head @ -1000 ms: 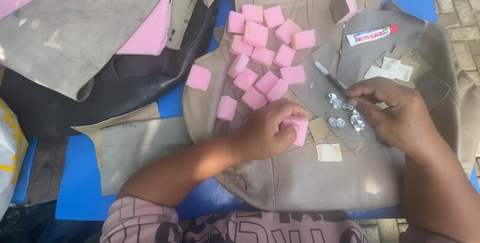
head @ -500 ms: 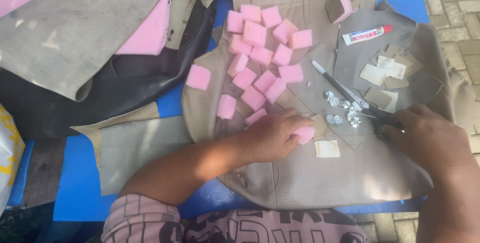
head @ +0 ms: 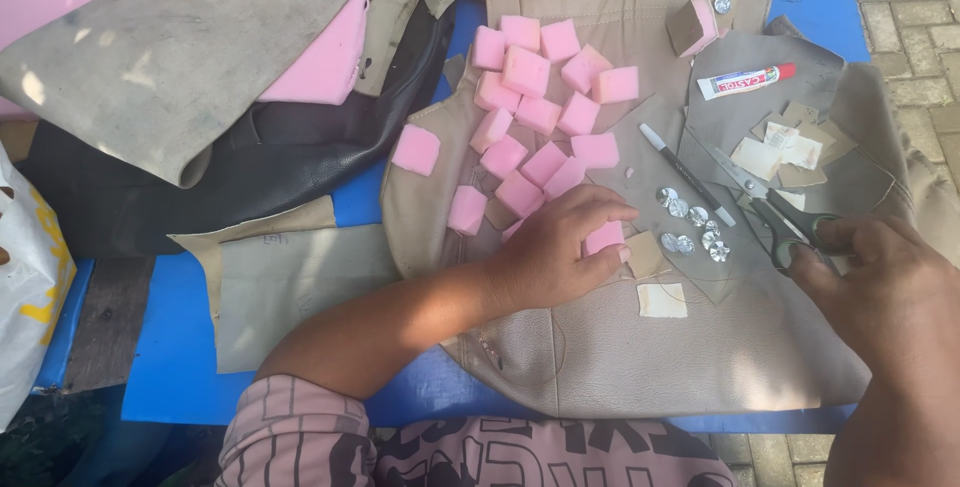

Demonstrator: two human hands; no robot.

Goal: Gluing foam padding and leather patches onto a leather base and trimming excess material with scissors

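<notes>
Hidden and cut off

The left hand (head: 553, 252) covers most of a pink foam block (head: 604, 238); at 3 o'clock, the right hand (head: 890, 282) hides the scissors' handles (head: 790, 232).

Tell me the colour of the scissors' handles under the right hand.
Green, with black inside; the head view shows the scissors at the right hand.

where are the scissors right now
In the head view the scissors lie at the right on the beige leather piece, handles under the right hand, blades pointing up-left beside the pen and silver buttons.
</notes>
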